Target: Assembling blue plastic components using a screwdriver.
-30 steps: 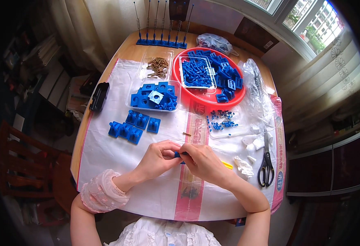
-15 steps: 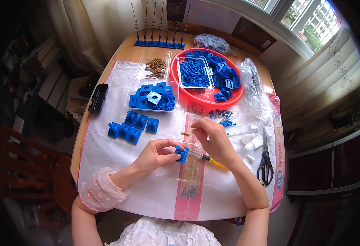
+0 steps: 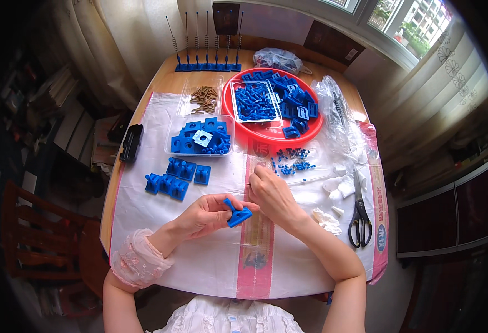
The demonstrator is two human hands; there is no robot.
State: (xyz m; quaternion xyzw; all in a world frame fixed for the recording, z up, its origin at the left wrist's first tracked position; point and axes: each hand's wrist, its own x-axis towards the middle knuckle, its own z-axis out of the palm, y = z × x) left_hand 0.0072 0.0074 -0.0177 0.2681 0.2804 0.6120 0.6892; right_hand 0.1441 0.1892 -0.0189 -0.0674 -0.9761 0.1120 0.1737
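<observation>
My left hand (image 3: pixel 202 215) pinches a blue plastic base with an upright peg (image 3: pixel 240 216), tilted so its flat plate faces up. To its right and a little farther off, my right hand (image 3: pixel 274 191) is closed with its fingertips bunched close to the cloth; whatever is between them is mostly hidden. Several matching blue assembled bases (image 3: pixel 169 185) stand in a group left of my hands. Beyond them, a clear box (image 3: pixel 172 145) holds blue square plates and pegs. The yellow-handled screwdriver does not show.
A red basin (image 3: pixel 312 136) holds blue parts, beside a clear tray of brass-coloured pins (image 3: pixel 204 101). Small blue bits (image 3: pixel 294 162) lie loose. Black scissors (image 3: pixel 359 221), white scraps (image 3: pixel 341 186) and crumpled plastic (image 3: pixel 338 111) are on the right. Springy rods on blue bases (image 3: pixel 207 67) stand at the back.
My right hand has come down and left, closing over where a brass-coloured pin lay. My left hand has tilted the blue base and shifted slightly left. The screwdriver has gone out of sight.
</observation>
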